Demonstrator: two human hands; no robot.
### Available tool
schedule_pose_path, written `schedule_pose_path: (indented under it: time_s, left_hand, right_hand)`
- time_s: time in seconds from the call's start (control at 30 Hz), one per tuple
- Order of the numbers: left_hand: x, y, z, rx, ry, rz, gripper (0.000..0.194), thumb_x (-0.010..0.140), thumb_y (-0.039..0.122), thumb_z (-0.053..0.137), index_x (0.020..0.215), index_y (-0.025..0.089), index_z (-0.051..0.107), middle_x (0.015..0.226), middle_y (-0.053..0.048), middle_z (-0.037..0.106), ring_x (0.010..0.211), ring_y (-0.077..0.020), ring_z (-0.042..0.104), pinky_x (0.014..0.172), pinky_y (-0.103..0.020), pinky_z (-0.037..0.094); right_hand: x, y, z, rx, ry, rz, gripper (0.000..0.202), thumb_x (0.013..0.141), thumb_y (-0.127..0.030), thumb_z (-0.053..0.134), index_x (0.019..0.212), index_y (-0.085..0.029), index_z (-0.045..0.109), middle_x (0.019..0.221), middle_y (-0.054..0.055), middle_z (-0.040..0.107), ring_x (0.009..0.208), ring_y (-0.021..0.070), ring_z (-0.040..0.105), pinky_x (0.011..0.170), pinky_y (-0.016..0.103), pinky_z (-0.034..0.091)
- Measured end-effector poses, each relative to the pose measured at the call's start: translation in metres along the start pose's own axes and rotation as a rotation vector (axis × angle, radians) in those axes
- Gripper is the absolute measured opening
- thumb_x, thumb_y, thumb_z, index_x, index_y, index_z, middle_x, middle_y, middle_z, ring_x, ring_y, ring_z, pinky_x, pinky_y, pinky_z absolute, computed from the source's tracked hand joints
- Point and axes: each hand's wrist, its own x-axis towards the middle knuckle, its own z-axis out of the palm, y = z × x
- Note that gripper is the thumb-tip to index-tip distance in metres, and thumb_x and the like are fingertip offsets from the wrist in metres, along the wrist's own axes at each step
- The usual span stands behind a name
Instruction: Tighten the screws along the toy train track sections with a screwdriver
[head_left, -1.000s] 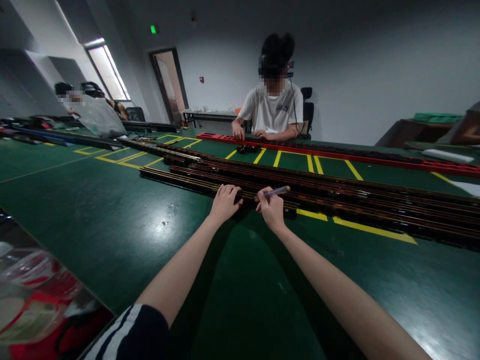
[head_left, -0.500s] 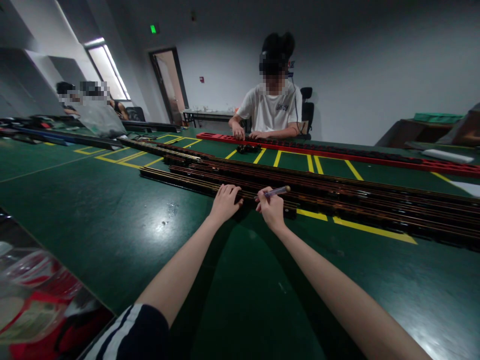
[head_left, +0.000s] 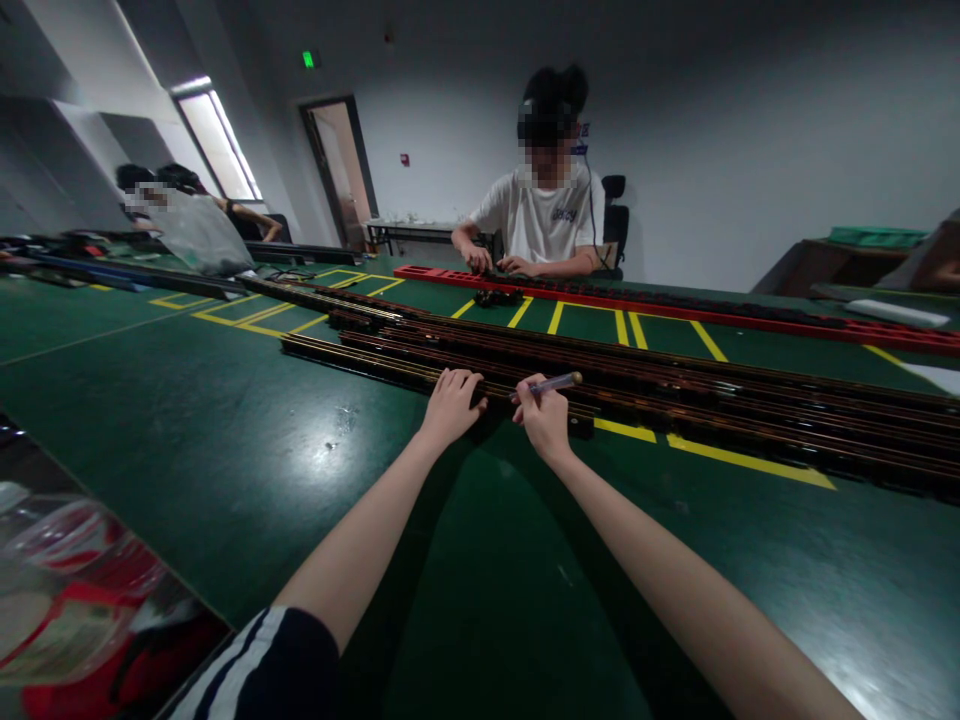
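Long dark rails with copper-coloured edges (head_left: 637, 375) lie side by side across the green table (head_left: 225, 420). My left hand (head_left: 451, 405) rests with its fingers spread over the nearest rail (head_left: 360, 364). In my right hand (head_left: 544, 420) a clear pen (head_left: 559, 382) is gripped, its rear end pointing up to the right. The pen's tip is down at the same rail, largely hidden by my fingers. Whether the tip touches the rail I cannot tell.
Across the table a person in a white T-shirt (head_left: 551, 220) has both hands at a long red rail (head_left: 712, 312). Yellow tape (head_left: 750, 462) marks the tabletop. A clear plastic bag (head_left: 199, 235) stands at the far left. Plastic bottles (head_left: 67, 560) are below the table's left edge.
My hands and the pen stay almost where they were. The person opposite has shifted their arm slightly, and someone at the far left has moved an arm.
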Motion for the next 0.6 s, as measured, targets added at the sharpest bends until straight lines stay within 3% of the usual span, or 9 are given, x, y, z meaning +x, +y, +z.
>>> schedule_pose_path:
  time_s: [0.6]
  left_hand:
    - [0.0003, -0.0006, 0.0006, 0.037, 0.009, -0.014, 0.033, 0.082, 0.021, 0.054, 0.115, 0.014, 0.057, 0.115, -0.011, 0.06, 0.116, -0.0263, 0.051, 0.113, -0.045, 0.03]
  right_hand:
    - [0.0, 0.0018, 0.0005, 0.007, -0.011, -0.006, 0.033, 0.088, -0.049, 0.043, 0.074, -0.02, 0.049, 0.064, 0.002, 0.062, 0.042, 0.0136, 0.058, 0.042, 0.023, 0.043]
